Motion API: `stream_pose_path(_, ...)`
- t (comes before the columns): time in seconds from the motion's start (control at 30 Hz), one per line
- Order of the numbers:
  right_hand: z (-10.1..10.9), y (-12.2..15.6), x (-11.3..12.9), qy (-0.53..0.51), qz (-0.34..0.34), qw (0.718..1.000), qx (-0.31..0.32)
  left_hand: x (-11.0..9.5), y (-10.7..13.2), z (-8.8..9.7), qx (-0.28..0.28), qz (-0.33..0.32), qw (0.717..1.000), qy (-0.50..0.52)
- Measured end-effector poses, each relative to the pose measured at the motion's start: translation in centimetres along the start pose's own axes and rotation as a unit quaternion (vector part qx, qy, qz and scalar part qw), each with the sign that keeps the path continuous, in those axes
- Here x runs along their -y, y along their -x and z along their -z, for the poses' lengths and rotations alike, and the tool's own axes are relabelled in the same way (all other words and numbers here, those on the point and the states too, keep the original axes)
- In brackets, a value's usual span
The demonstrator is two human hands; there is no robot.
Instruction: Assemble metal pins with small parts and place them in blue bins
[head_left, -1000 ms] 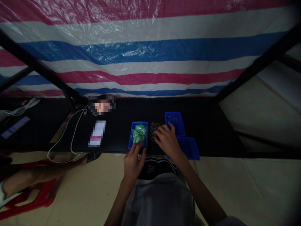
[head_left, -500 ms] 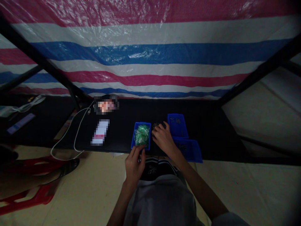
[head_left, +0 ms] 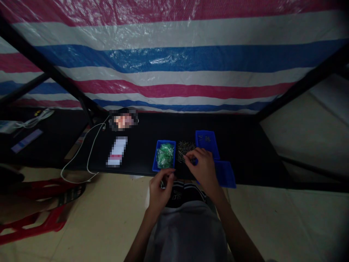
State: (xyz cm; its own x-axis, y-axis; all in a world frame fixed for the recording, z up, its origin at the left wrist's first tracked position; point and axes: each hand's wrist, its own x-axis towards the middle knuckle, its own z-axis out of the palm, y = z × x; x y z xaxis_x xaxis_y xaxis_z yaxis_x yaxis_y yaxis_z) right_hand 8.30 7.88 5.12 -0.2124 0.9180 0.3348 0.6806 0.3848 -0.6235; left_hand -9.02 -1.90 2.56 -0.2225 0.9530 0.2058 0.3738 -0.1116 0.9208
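Note:
My left hand (head_left: 159, 189) is at the near edge of the black table (head_left: 245, 153), just below a blue tray (head_left: 155, 163) filled with small green parts (head_left: 165, 154). Its fingers are curled in a pinch; what they hold is too small to make out. My right hand (head_left: 203, 169) hovers beside a loose pile of thin metal pins (head_left: 184, 148), thumb and forefinger pinched together. Behind it stands a second blue tray (head_left: 206, 140) with a few small pieces, and a third blue tray (head_left: 226, 174) lies by my right wrist.
A white cable (head_left: 87, 153) runs over the table's left end beside two blurred-out items. A striped plastic sheet (head_left: 174, 58) hangs behind. Black frame bars slant at both sides. Another person's foot in a sandal (head_left: 69, 193) and a red stool (head_left: 35, 222) are at the left.
My right hand drew back from the pin pile toward me, its fingers closing into a pinch. My left hand slid slightly right, away from the green-parts tray. The foot at left pulled back.

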Motion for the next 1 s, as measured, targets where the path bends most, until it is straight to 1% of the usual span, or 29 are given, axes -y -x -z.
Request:
stream_pose_path(0.07, 0.7, 1.4, 0.6, -0.124, -0.020, 0.992, -0.026, -0.4, -0.3, -0.6, 0.031, 0.057, 0.995, 0.078)
stream_pose_path(0.13, 1.0, 3.0, 1.1, -0.228, -0.038, 0.972, -0.033, -0.6, -0.6, -1.3, 0.055, 0.093, 0.984, 0.141)
stream_pose_path(0.2, 0.9, 4.7, 1.6, -0.283, -0.051, 0.957, -0.037, -0.7, -0.8, -1.9, 0.061, 0.099, 0.979, 0.167)
stream_pose_path(0.27, 0.6, 6.1, 1.8, -0.305, -0.062, 0.949, -0.042, -0.9, -0.8, -2.2, 0.060, 0.080, 0.981, 0.167)
stream_pose_path(0.37, 0.3, 7.6, 1.6, -0.312, -0.073, 0.947, -0.035, -1.5, -0.9, -2.4, 0.060, 0.032, 0.986, 0.151)
stream_pose_path(0.47, 0.2, 8.0, 0.9, -0.295, -0.051, 0.954, -0.020, -2.0, -0.8, -2.4, 0.064, 0.003, 0.988, 0.139)
stream_pose_path(0.6, 0.3, 7.7, 0.4, -0.263, -0.014, 0.965, -0.003, -1.9, -0.4, -2.3, 0.059, -0.011, 0.988, 0.139)
stream_pose_path(0.73, 0.2, 7.3, 0.9, -0.258, 0.010, 0.966, 0.017, -1.4, -0.2, -2.1, 0.038, -0.012, 0.989, 0.142)
stream_pose_path(0.87, -0.1, 7.2, 1.1, -0.262, 0.010, 0.965, 0.000, -1.1, -0.2, -2.1, 0.021, -0.016, 0.988, 0.151)
stream_pose_path(1.0, -0.2, 7.4, 0.8, -0.249, 0.006, 0.969, -0.012, -1.3, -0.5, -2.2, 0.028, -0.025, 0.990, 0.137)
